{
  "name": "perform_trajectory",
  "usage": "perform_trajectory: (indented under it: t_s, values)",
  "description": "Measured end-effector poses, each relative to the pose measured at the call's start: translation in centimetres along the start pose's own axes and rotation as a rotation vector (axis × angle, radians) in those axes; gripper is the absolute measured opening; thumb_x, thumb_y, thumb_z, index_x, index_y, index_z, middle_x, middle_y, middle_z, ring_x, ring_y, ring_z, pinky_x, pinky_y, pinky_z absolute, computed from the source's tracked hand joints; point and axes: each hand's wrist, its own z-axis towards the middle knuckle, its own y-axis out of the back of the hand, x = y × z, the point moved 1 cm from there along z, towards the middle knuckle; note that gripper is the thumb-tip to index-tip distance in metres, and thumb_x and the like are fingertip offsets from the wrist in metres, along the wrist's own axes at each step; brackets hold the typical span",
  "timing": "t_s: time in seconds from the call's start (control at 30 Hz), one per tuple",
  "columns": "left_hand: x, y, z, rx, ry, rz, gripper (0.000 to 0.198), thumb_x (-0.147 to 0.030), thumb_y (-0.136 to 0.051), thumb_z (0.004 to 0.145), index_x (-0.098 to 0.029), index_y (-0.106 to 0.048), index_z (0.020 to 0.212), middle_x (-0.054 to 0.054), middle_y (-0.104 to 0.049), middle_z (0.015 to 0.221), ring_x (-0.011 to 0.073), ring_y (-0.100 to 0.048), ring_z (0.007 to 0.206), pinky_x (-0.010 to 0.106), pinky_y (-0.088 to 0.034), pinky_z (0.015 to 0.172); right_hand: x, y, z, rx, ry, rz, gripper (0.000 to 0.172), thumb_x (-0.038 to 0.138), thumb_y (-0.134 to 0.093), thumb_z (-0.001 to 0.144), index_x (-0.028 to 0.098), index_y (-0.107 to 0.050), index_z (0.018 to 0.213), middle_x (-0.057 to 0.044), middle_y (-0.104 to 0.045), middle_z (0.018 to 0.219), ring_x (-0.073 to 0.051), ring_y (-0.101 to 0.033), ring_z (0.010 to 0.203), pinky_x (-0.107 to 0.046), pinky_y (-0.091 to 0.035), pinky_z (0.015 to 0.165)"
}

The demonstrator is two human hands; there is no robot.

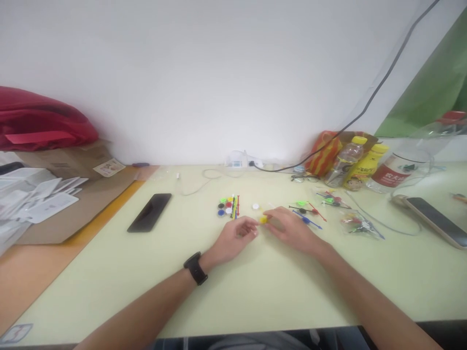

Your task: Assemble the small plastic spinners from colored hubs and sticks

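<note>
A small yellow disc (263,219) is pinched between the thumb and fingers of my right hand (292,228). My left hand (236,238), with a black watch on its wrist, is beside it; its fingers are curled, an index fingertip close to the disc's left side. Whatever those left fingers hold, if anything, is too small to make out. Just behind my hands lies a white disc (255,206). Left of it are coloured discs (221,213) in rows, next to several thin arrow-shaped spinners (238,205). Right of my hands lie more loose discs and arrows, including a blue arrow (314,223).
A black phone (149,213) lies left; another phone (438,218) lies far right. Small plastic bags of parts (359,224) sit right, before bottles (365,167). A grey cable (383,80) runs to a white power strip (242,159). Cardboard (83,211) fills the left.
</note>
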Motion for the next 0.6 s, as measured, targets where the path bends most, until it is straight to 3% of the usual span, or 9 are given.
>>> perform_trajectory:
  t_s: [0.13, 0.3, 0.4, 0.6]
  values:
    - [-0.03, -0.13, -0.37, -0.049, -0.068, 0.212, 0.034, -0.035, -0.069, 0.089, -0.024, -0.067, 0.122, 0.009, -0.066, 0.117, 0.0228, -0.062, 0.096, 0.036, -0.053, 0.082, 0.13, 0.15, -0.04, -0.019, 0.002, -0.001, 0.022, 0.023, -0.056, 0.097, 0.023, -0.069, 0.115, -0.008, -0.072, 0.108, -0.026, -0.064, 0.104, -0.041, -0.052, 0.088]
    - [0.34, -0.53, -0.91, 0.012, -0.19, 0.399, 0.046, -0.028, -0.064, 0.094, -0.03, -0.059, 0.139, 0.009, -0.055, 0.142, 0.0292, -0.047, 0.134, 0.047, -0.037, 0.115, 0.11, -0.27, 0.14, 0.102, 0.042, -0.023, 0.024, 0.017, -0.052, 0.099, 0.026, -0.074, 0.102, -0.005, -0.07, 0.095, -0.024, -0.062, 0.094, -0.038, -0.049, 0.081]
    - [0.44, -0.57, -0.88, 0.002, -0.213, 0.388, 0.031, -0.026, -0.06, 0.096, -0.028, -0.066, 0.126, 0.008, -0.063, 0.13, 0.0273, -0.053, 0.127, 0.045, -0.039, 0.113, 0.48, -0.45, 0.16, 0.111, 0.059, 0.026, 0.022, 0.015, -0.054, 0.098, 0.025, -0.073, 0.1, -0.004, -0.07, 0.095, -0.023, -0.062, 0.093, -0.037, -0.049, 0.081]
    - [0.14, -0.25, -0.62, -0.033, -0.117, 0.298, 0.009, -0.028, -0.062, 0.095, -0.025, -0.067, 0.103, 0.004, -0.071, 0.103, 0.0231, -0.063, 0.101, 0.036, -0.049, 0.089, 0.95, -0.34, 0.0, 0.133, 0.101, 0.086, 0.02, 0.014, -0.051, 0.099, 0.022, -0.068, 0.093, -0.005, -0.068, 0.096, -0.021, -0.061, 0.094, -0.036, -0.049, 0.084]
